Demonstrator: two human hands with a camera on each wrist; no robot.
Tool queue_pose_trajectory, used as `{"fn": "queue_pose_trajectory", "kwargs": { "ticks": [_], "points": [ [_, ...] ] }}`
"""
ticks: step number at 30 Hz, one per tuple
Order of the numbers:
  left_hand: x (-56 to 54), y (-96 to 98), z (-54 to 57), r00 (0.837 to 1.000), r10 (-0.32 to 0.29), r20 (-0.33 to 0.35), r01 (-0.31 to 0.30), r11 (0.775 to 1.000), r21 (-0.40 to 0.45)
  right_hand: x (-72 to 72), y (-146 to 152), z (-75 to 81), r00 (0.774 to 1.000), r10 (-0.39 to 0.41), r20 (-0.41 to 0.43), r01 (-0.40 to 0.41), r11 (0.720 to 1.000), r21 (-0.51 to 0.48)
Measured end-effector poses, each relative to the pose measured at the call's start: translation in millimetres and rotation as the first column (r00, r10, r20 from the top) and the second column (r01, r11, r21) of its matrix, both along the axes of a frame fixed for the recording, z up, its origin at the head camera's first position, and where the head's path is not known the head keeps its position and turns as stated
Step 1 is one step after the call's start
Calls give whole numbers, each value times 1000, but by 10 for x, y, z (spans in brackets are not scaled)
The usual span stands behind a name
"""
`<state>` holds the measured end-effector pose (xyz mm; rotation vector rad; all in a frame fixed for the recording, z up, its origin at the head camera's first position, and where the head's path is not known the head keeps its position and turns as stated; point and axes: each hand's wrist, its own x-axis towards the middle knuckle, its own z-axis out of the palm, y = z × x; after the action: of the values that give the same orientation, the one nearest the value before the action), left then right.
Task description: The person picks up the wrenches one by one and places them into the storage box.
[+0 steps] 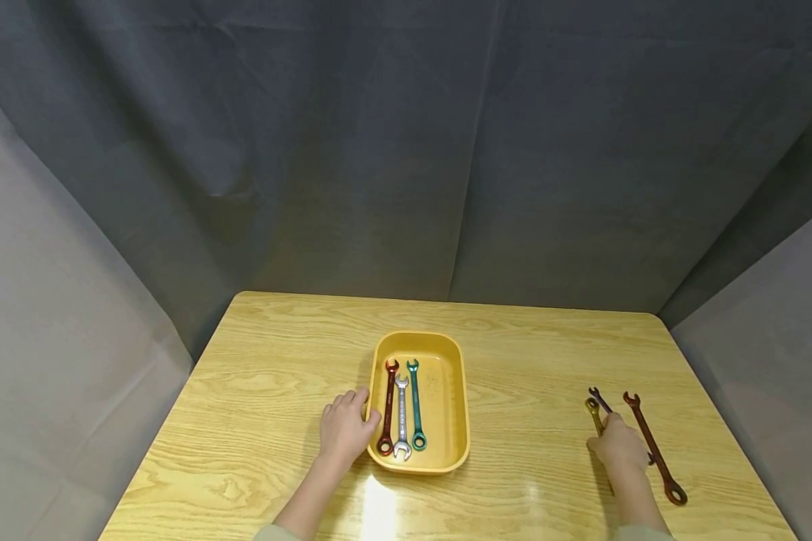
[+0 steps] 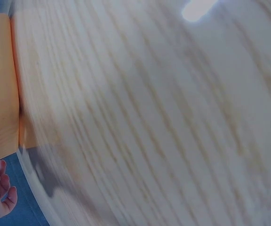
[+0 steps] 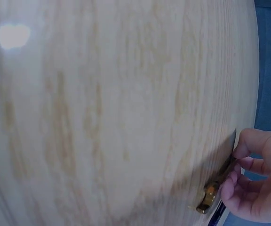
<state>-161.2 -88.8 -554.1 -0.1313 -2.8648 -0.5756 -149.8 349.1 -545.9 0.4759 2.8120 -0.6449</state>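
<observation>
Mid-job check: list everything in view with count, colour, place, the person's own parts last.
Table: 1, yellowish wood, lower head view.
Tray: 1, yellow, mid-table.
Red wrench: 1, red, leftmost in tray.
Silver wrench: 1, silver, next in tray.
Green wrench: 1, teal-green, rightmost in tray.
Gold wrench: 1, gold, right of tray, partly covered.
Dark wrench: 1, dark purple, beside it, partly covered.
Brown wrench: 1, reddish-brown, rightmost on table.
Backdrop: 1, dark grey, behind table.
Side cloths: 2, pale grey, left and right.
Sleeves: 2, pale, bottom edge.
Left hand: 1, bare, on tray's left rim.
Right hand: 1, bare, pinching gold wrench.
</observation>
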Motion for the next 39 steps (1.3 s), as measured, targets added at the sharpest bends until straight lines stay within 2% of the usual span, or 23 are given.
{"fn": "queue_pose_trajectory", "kwargs": {
  "ticks": [25, 39],
  "points": [
    [0, 0, -1, 1000, 1, -1, -1, 1000, 6, 33, -9, -42, 1000, -17, -9, 17, 1000, -21],
    [-3, -15, 4, 1000, -4, -7, 4, 1000, -6, 24, -121, 70, 999, -16, -38, 13, 998, -60]
  ]
}}
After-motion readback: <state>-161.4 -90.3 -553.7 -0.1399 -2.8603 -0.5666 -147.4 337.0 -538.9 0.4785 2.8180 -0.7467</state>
